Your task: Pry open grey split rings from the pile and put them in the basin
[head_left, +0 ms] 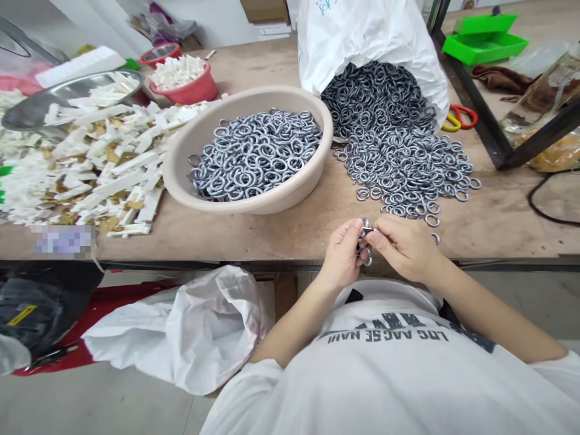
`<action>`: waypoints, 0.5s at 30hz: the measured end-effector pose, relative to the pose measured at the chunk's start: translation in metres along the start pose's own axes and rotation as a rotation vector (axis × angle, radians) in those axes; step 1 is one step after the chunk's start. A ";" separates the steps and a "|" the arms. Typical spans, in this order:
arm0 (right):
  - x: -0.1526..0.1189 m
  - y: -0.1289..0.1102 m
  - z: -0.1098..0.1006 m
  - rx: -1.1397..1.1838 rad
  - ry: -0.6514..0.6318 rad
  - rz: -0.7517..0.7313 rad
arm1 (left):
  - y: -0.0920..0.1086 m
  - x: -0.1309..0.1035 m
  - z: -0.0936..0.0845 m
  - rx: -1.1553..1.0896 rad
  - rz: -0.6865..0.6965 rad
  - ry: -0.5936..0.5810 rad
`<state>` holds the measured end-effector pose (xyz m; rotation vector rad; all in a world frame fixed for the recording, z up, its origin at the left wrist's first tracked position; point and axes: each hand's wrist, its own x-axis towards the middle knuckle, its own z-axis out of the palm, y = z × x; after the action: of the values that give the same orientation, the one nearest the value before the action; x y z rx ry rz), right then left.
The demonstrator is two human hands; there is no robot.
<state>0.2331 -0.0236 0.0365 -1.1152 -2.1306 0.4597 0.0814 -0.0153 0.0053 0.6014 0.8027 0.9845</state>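
Observation:
My left hand (341, 255) is closed around several grey rings (367, 261), just in front of the table edge. Opposite it, my right hand (405, 246) is closed with thumb and fingers pinching a small dark blade-like tool (368, 230), its tip against the rings; most of the tool is hidden in the fingers. Beyond my hands a heap of grey rings (408, 163) spills from a white sack (367, 30) lying on its side. To the left stands a beige basin (247, 206) filled with similar rings.
White and tan plastic pieces (113, 163) are piled on the table's left, near a metal bowl (27, 115) and a red bowl (206, 87). A black metal frame (480, 103), scissors (463, 116) and a green box (484, 47) are at right. An open white bag (181, 338) sits below.

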 end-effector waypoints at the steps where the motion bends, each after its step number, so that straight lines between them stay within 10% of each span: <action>1: 0.000 0.002 0.000 0.001 -0.009 0.013 | 0.000 -0.003 0.000 0.015 0.001 -0.016; 6: 0.000 0.029 -0.008 0.028 0.121 0.393 | 0.008 -0.015 0.007 0.169 -0.005 -0.219; 10: -0.008 0.045 -0.010 0.151 0.216 0.435 | 0.029 -0.014 0.007 0.187 0.070 -0.143; 15: -0.027 0.051 0.003 0.112 0.195 0.412 | 0.102 0.000 -0.017 0.592 0.615 0.098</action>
<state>0.2715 -0.0165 -0.0061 -1.4742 -1.6864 0.6208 0.0181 0.0305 0.0730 1.3744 1.0318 1.3435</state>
